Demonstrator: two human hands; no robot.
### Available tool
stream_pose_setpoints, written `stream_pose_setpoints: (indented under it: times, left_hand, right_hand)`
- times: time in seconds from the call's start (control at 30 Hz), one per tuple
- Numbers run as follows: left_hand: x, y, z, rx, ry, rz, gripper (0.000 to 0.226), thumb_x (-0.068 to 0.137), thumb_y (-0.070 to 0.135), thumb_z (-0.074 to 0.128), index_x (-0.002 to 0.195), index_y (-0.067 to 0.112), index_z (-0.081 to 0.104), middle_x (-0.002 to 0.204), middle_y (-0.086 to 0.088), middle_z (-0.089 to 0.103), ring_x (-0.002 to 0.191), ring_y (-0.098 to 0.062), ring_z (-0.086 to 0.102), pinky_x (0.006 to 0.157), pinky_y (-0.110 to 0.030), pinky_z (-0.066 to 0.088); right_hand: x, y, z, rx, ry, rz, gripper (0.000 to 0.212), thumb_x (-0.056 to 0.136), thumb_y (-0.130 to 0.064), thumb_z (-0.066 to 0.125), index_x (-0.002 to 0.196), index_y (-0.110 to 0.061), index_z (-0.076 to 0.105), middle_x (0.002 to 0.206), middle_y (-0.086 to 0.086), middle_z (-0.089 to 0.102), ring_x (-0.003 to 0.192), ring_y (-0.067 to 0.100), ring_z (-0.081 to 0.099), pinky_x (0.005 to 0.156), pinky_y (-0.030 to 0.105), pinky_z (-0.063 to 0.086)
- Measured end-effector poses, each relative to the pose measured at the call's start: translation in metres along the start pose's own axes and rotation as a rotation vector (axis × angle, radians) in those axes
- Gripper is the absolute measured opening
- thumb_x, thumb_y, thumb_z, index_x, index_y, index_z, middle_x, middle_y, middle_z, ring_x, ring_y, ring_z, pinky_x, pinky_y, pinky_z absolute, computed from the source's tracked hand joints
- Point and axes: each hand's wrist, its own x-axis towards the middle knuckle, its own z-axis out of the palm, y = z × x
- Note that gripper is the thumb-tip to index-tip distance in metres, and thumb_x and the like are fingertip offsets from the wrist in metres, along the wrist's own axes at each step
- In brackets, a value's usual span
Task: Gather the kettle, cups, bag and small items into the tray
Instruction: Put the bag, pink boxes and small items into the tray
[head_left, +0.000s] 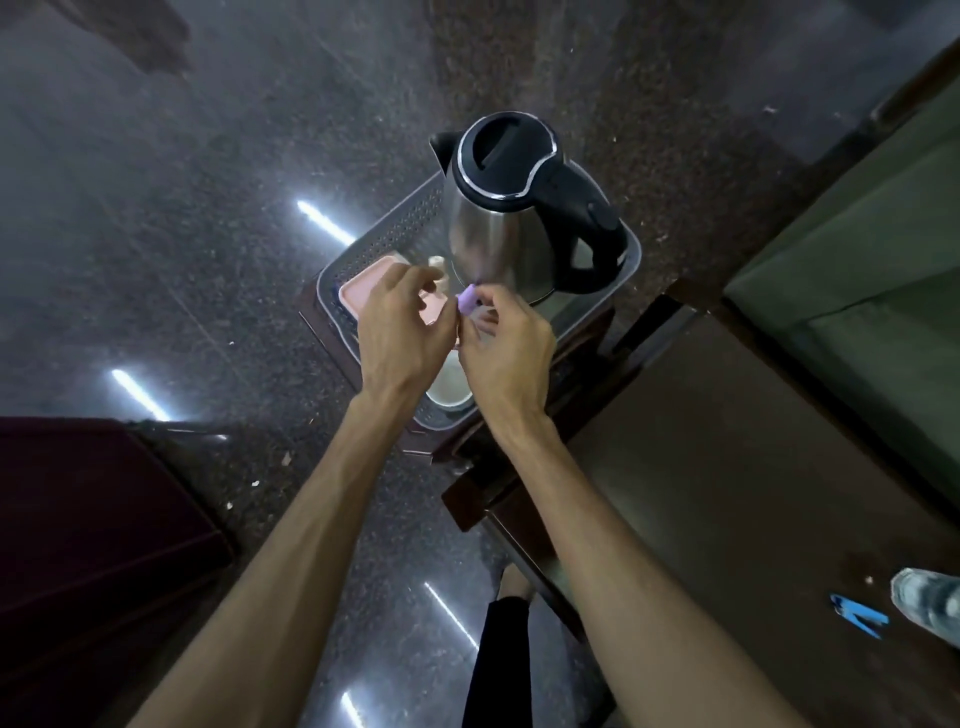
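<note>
A steel kettle (501, 228) with a black lid and handle stands in the far right part of a grey perforated tray (384, 234). A pink flat item (363, 291) lies in the tray's left part. A white cup (449, 387) sits at the tray's near end, partly hidden under my hands. My right hand (506, 353) pinches a small purple item (467, 301) together with a clear plastic bag, just over the tray. My left hand (402, 332) hovers beside it with fingers apart, touching the bag's edge.
The tray rests on a small dark wooden stool (582, 338) on a speckled floor. A dark table (727, 467) lies to the right, with a blue item (857, 616) and a plastic bottle (930, 597). A green sofa (883, 260) stands far right, a maroon seat (78, 519) left.
</note>
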Motion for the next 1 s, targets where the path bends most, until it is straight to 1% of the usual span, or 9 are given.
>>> stream_pose_setpoints:
  times: [0.13, 0.23, 0.33, 0.43, 0.5, 0.63, 0.83, 0.93, 1.0]
  left_hand:
    - [-0.027, 0.013, 0.01, -0.012, 0.001, 0.025, 0.024, 0.087, 0.025, 0.073, 0.106, 0.01, 0.075, 0.101, -0.003, 0.072, 0.073, -0.012, 0.061, 0.072, -0.03, 0.051]
    - [-0.053, 0.032, 0.026, -0.038, -0.045, 0.024, 0.021, 0.086, 0.021, 0.074, 0.103, 0.009, 0.077, 0.105, -0.003, 0.074, 0.077, -0.011, 0.062, 0.073, -0.016, 0.045]
    - [-0.082, 0.059, 0.046, -0.104, -0.124, 0.066, 0.014, 0.088, 0.018, 0.074, 0.1, 0.009, 0.077, 0.098, -0.002, 0.071, 0.08, -0.01, 0.062, 0.073, -0.006, 0.042]
    - [-0.113, 0.089, 0.071, -0.138, -0.195, 0.11, 0.012, 0.09, 0.017, 0.072, 0.1, 0.012, 0.077, 0.095, 0.0, 0.07, 0.08, -0.01, 0.064, 0.072, -0.019, 0.05]
    - [-0.138, 0.111, 0.091, -0.15, -0.247, 0.128, 0.013, 0.091, 0.018, 0.07, 0.1, 0.013, 0.077, 0.097, 0.003, 0.069, 0.08, -0.008, 0.064, 0.072, -0.022, 0.052]
    - [-0.193, 0.155, 0.133, -0.129, -0.394, 0.192, 0.014, 0.092, 0.019, 0.07, 0.104, 0.013, 0.076, 0.101, 0.003, 0.068, 0.077, -0.007, 0.062, 0.071, -0.022, 0.053]
    - [-0.268, 0.203, 0.191, -0.046, -0.639, 0.294, 0.021, 0.093, 0.02, 0.069, 0.113, 0.014, 0.075, 0.11, 0.001, 0.068, 0.085, -0.015, 0.067, 0.079, -0.035, 0.06]
    - [-0.31, 0.234, 0.215, -0.003, -0.739, 0.313, 0.024, 0.089, 0.021, 0.069, 0.111, 0.014, 0.075, 0.11, -0.001, 0.069, 0.086, -0.024, 0.069, 0.081, -0.038, 0.058]
    - [-0.33, 0.246, 0.226, 0.019, -0.784, 0.305, 0.025, 0.087, 0.021, 0.069, 0.11, 0.014, 0.074, 0.111, -0.001, 0.068, 0.087, -0.027, 0.07, 0.082, -0.038, 0.057]
  right_hand:
    - [-0.012, 0.015, -0.026, 0.029, 0.008, 0.002, 0.023, 0.088, -0.007, 0.079, 0.111, -0.007, 0.076, 0.104, 0.005, 0.078, 0.089, 0.014, 0.076, 0.079, 0.034, 0.065]
    - [-0.023, 0.032, -0.053, 0.043, 0.056, 0.008, 0.017, 0.09, -0.008, 0.077, 0.108, -0.007, 0.077, 0.099, 0.003, 0.077, 0.084, 0.013, 0.075, 0.073, 0.035, 0.065]
    - [-0.039, 0.052, -0.09, 0.043, 0.106, 0.02, 0.014, 0.091, -0.009, 0.075, 0.105, -0.009, 0.078, 0.097, 0.001, 0.077, 0.081, 0.008, 0.074, 0.071, 0.027, 0.063]
    - [-0.057, 0.076, -0.128, 0.029, 0.161, 0.07, 0.011, 0.091, -0.01, 0.076, 0.101, -0.012, 0.079, 0.092, -0.002, 0.077, 0.078, 0.005, 0.072, 0.068, 0.013, 0.058]
    - [-0.074, 0.095, -0.158, 0.008, 0.208, 0.121, 0.01, 0.091, -0.012, 0.075, 0.1, -0.013, 0.079, 0.09, -0.003, 0.077, 0.077, 0.005, 0.072, 0.068, 0.009, 0.055]
    - [-0.115, 0.141, -0.224, -0.054, 0.286, 0.243, 0.007, 0.091, -0.014, 0.075, 0.096, -0.015, 0.079, 0.088, -0.004, 0.077, 0.076, 0.006, 0.071, 0.067, 0.017, 0.058]
    - [-0.171, 0.198, -0.302, -0.176, 0.342, 0.429, 0.009, 0.087, -0.012, 0.073, 0.092, -0.017, 0.079, 0.089, -0.004, 0.078, 0.079, 0.013, 0.072, 0.075, 0.033, 0.059]
    - [-0.198, 0.229, -0.345, -0.313, 0.357, 0.547, 0.019, 0.087, -0.012, 0.072, 0.103, -0.018, 0.079, 0.101, -0.002, 0.079, 0.089, 0.021, 0.075, 0.081, 0.038, 0.06]
    - [-0.21, 0.247, -0.364, -0.404, 0.296, 0.59, 0.033, 0.085, -0.009, 0.07, 0.117, -0.018, 0.076, 0.115, 0.002, 0.078, 0.099, 0.029, 0.074, 0.087, 0.039, 0.059]
